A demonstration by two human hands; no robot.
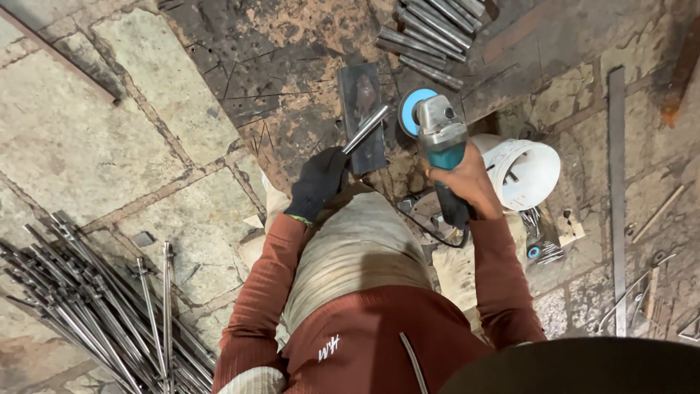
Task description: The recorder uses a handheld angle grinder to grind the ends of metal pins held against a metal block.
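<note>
Sleeves of rust-red cloth run up from the bottom edge to both hands, seen from above over pale trousers. The left hand (pixel 319 180), in a black glove, is closed around the near end of a short metal rod (pixel 366 129). The rod is bright, round and silvery; its long axis runs diagonally, pointing up and to the right, away from the person, with its far end lying over a dark rectangular block (pixel 360 98). The rod's near end is hidden inside the glove.

The bare right hand (pixel 467 179) is wrapped tightly around the body of an angle grinder (pixel 442 140). The grinder has a teal body and a grey metal head, and its long axis points away from the person. Its blue disc (pixel 410 110) stands on edge just beside the rod's far tip; whether disc and rod touch cannot be made out. The tail of the grinder and its cable are partly hidden under the wrist.

Just right of that hand sits a white bucket (pixel 529 171), tipped so its inside shows. Beyond the block lies a rusty, perforated steel plate (pixel 277 66) on the stone floor (pixel 80 124). Farther off, at the top edge, a row of similar short rods (pixel 430 36) is cut off by the frame. A heap of long thin rods (pixel 95 306) lies at lower left.
</note>
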